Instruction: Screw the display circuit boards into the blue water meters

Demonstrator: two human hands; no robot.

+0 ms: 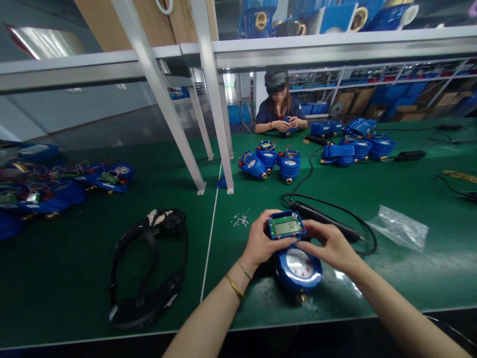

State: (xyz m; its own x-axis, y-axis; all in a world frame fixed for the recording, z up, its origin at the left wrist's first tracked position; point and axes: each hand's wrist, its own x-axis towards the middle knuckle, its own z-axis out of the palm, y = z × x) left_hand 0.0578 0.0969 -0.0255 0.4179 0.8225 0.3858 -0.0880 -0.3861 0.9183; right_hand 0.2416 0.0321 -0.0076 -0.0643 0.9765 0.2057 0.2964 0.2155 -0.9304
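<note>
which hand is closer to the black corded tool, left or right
Right. The right hand is just in front of the black corded tool; the left hand is farther off to its left, at the far side of the blue display box.

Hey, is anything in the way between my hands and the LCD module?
Nothing visible: your left hand and right hand hold the LCD module from either side. The black electric screwdriver lies beyond, not between.

A black head strap lies near a white post.
</note>
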